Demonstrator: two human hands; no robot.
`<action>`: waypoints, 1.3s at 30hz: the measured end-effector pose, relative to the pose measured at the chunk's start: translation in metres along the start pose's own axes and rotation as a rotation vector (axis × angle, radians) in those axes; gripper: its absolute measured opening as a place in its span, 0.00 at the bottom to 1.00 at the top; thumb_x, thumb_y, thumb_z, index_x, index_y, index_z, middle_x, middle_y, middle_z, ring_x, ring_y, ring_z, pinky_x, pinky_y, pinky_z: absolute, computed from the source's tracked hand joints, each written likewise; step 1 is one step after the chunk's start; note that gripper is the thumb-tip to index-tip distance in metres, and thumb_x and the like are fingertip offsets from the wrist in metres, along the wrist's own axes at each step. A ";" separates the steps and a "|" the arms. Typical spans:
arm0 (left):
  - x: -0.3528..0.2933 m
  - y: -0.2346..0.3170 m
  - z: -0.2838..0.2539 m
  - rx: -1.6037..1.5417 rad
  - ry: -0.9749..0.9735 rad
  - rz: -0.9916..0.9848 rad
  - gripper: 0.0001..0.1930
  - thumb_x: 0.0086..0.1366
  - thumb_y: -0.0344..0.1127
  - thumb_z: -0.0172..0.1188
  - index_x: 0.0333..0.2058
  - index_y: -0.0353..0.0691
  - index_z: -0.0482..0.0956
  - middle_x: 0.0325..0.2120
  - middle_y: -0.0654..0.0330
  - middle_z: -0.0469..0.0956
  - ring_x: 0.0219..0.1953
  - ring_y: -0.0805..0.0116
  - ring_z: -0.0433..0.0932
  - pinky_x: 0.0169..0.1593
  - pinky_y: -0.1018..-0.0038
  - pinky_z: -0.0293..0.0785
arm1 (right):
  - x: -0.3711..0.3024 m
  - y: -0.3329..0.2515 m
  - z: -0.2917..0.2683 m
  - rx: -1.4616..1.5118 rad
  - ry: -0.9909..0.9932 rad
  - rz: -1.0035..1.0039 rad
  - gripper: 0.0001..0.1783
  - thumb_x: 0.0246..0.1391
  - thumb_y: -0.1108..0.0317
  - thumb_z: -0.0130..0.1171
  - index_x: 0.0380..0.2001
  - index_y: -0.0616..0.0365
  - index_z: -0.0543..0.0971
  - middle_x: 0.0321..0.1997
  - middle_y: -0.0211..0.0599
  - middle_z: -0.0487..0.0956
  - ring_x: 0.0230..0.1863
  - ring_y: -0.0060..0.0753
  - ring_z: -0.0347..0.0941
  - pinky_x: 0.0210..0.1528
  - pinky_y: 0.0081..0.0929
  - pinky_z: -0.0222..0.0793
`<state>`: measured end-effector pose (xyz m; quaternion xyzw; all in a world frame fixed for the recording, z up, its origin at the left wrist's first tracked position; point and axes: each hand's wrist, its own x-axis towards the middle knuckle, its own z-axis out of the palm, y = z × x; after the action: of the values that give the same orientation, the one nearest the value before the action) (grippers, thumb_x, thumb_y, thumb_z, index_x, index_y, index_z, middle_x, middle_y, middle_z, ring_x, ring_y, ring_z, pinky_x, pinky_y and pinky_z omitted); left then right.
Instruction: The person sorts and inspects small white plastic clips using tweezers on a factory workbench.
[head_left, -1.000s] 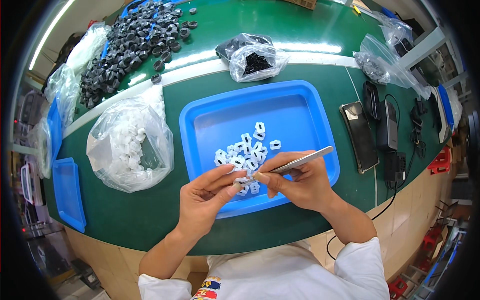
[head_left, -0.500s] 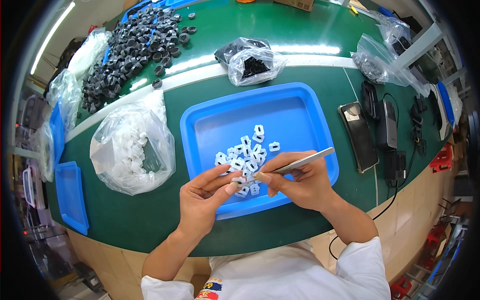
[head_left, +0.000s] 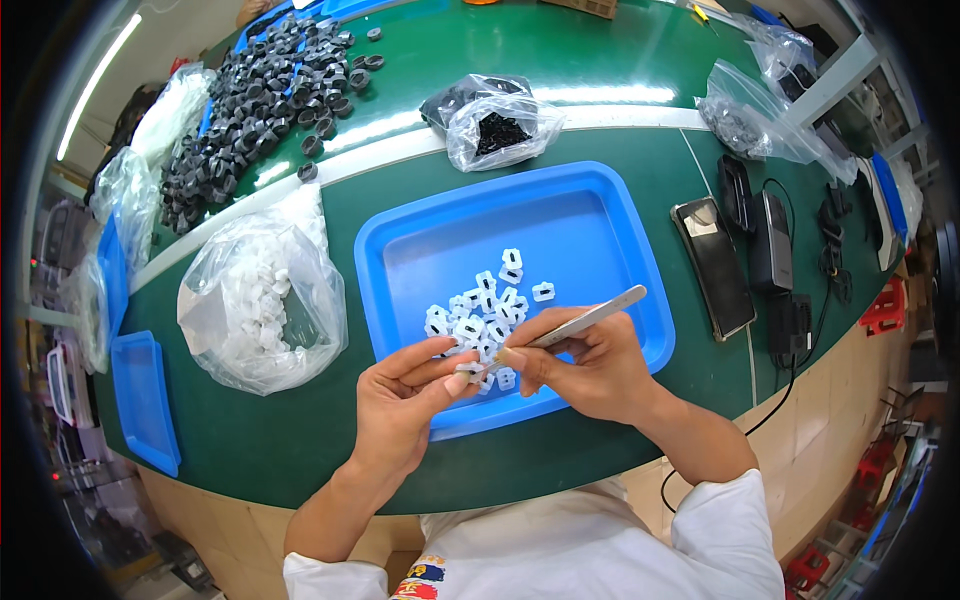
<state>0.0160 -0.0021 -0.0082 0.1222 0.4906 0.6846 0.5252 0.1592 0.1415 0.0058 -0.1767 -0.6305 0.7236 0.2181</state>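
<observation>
Left hand (head_left: 400, 400) pinching a white clip (head_left: 470, 370) | right hand (head_left: 590, 365) gripping tweezers (head_left: 590, 318) over blue tray (head_left: 610, 220) | risk: tweezers slipping, flicking clip onto worktop (head_left: 300, 450)

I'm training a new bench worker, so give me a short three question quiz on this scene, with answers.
1. True or false: the right hand holds tweezers.
2. Which lies left of the tray? A) bag of white parts B) phone C) bag of black bits
3. What do the left hand fingers pinch?

Key
1. True.
2. A.
3. A small white part, over the tray's near edge beside the pile of white parts.
</observation>
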 end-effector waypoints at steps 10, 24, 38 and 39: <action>0.001 0.000 0.002 -0.032 0.028 -0.008 0.17 0.53 0.18 0.59 0.43 0.31 0.74 0.38 0.46 0.77 0.42 0.60 0.78 0.47 0.67 0.76 | 0.001 0.001 -0.008 0.120 -0.015 0.064 0.06 0.51 0.74 0.59 0.31 0.66 0.78 0.23 0.35 0.78 0.23 0.21 0.75 0.26 0.16 0.72; -0.001 -0.002 -0.003 -0.019 0.003 0.010 0.16 0.52 0.17 0.59 0.42 0.31 0.74 0.37 0.47 0.78 0.43 0.61 0.78 0.47 0.66 0.76 | 0.002 0.001 -0.009 0.153 0.027 0.074 0.06 0.50 0.76 0.59 0.31 0.69 0.77 0.25 0.40 0.78 0.22 0.24 0.75 0.23 0.18 0.74; 0.003 0.001 0.002 -0.105 0.010 0.036 0.15 0.60 0.23 0.53 0.47 0.29 0.71 0.43 0.41 0.73 0.46 0.55 0.76 0.49 0.68 0.76 | 0.005 -0.004 -0.018 0.149 0.116 0.021 0.09 0.49 0.72 0.62 0.32 0.67 0.78 0.22 0.35 0.77 0.22 0.20 0.74 0.25 0.17 0.74; 0.003 0.001 0.001 -0.097 0.009 0.033 0.15 0.60 0.23 0.53 0.47 0.30 0.71 0.43 0.41 0.73 0.46 0.54 0.76 0.48 0.68 0.76 | 0.006 -0.004 -0.018 0.149 0.116 0.021 0.09 0.49 0.72 0.62 0.32 0.67 0.78 0.22 0.35 0.77 0.22 0.20 0.74 0.25 0.17 0.74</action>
<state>0.0149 0.0012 -0.0074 0.1019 0.4571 0.7166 0.5169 0.1644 0.1599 0.0075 -0.2080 -0.5593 0.7594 0.2590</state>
